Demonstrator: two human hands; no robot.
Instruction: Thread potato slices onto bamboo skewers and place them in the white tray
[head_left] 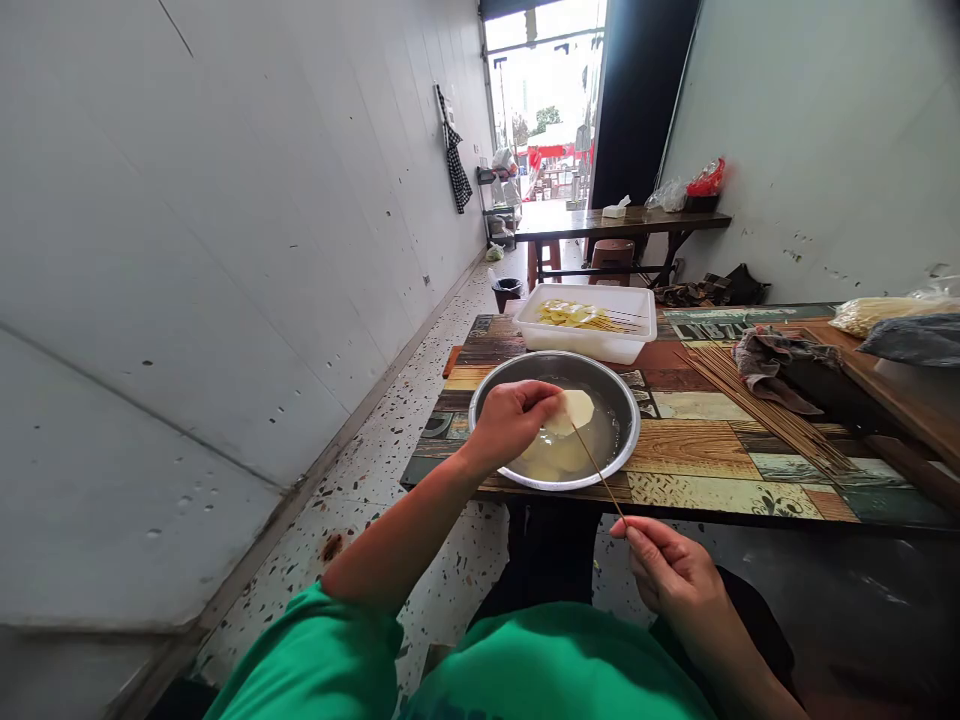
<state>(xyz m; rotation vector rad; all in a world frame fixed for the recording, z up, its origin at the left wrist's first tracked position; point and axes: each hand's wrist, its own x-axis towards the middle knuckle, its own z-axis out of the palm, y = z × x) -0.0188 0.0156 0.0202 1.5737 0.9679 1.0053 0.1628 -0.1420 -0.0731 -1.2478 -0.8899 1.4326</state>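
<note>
My left hand [517, 418] pinches a thin pale slice [577, 410], which looks like potato, above a round metal basin [636, 440]. Cloudy water fills the basin, and more pale slices [551, 460] lie under its surface. In my right hand [667, 565], closed near the table's front edge, is the lower end of a thin wooden skewer [598, 468]. The skewer slants up to the left, and its upper end meets the slice; whether the tip has pierced it I cannot tell. Behind the basin, a white plastic tub [592, 348] holds skewered yellowish slices [574, 314].
Loose skewers [772, 415] lie on the patterned table [697, 450] to the right, partly beneath a crumpled cloth [780, 365]. Plastic bags [892, 312] rest on a wooden board at far right. A wall [225, 250] runs along the left; another table [637, 222] stands behind.
</note>
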